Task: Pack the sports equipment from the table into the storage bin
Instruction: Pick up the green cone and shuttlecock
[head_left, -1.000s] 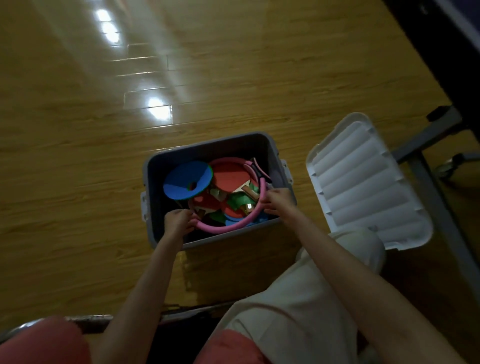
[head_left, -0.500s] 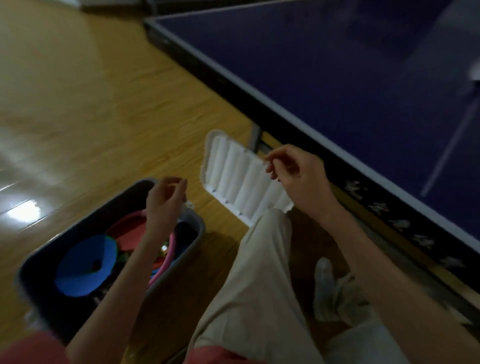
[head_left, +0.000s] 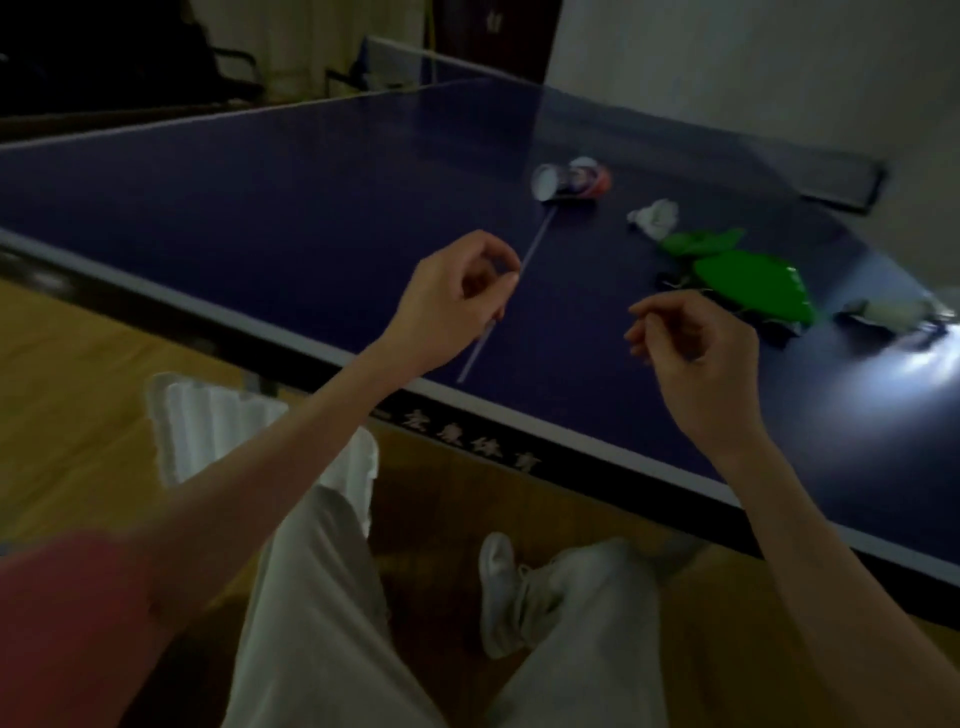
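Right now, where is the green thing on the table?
In the head view, the green item lies on the blue table, right of centre, just beyond the right hand.

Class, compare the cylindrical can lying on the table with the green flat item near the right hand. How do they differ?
The can is a white-ended cylinder lying on its side; the green item is flat and bright green. The can sits farther away, the green item close to the right hand. Both rest on the blue table, untouched.
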